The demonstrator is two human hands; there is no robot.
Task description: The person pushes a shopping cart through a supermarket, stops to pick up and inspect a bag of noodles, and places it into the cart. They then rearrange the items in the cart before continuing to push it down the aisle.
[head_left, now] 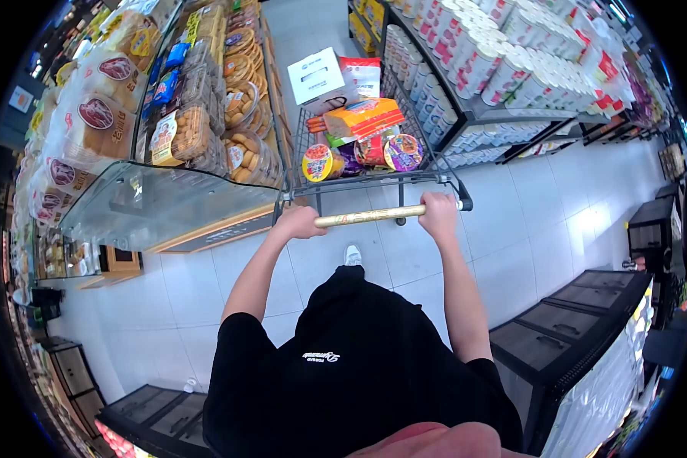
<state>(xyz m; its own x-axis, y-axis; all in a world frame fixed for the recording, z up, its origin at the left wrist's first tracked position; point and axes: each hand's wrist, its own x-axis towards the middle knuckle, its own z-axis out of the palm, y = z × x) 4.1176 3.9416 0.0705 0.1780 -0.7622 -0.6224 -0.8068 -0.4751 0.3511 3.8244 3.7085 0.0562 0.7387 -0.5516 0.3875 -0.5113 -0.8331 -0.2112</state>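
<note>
A loaded shopping cart [374, 183] in a shop

The floor [527, 252] is pale grey tile with thin seams, and a bright patch of light shines on it at right. On the left runs a display counter [130, 206] with a curved glass front, bearing clear tubs of cookies [248, 153] and bagged bread [95, 126]. Far right, black shelving [466, 122] carries rows of white canisters [504, 72]. Dark low cabinets [569, 313] stand near right. Goods along the curved outer edge look too small and dim to identify.

The cart stands far of the person, between counter and shelving. Its dark wire basket holds 1 white box [316, 80] at far left, a red-and-white packet [365, 76] beside it, an orange pack [365, 118] in the middle, and 2 round cups at the near side: a yellow-topped cup [318, 164] left, a purple-topped cup [403, 153] right. The pale yellow handle bar [370, 217] bears faint print. The left hand [299, 222] is wrapped round its left end, the right hand [439, 214] round its right; the 2 hands are well apart.
</note>
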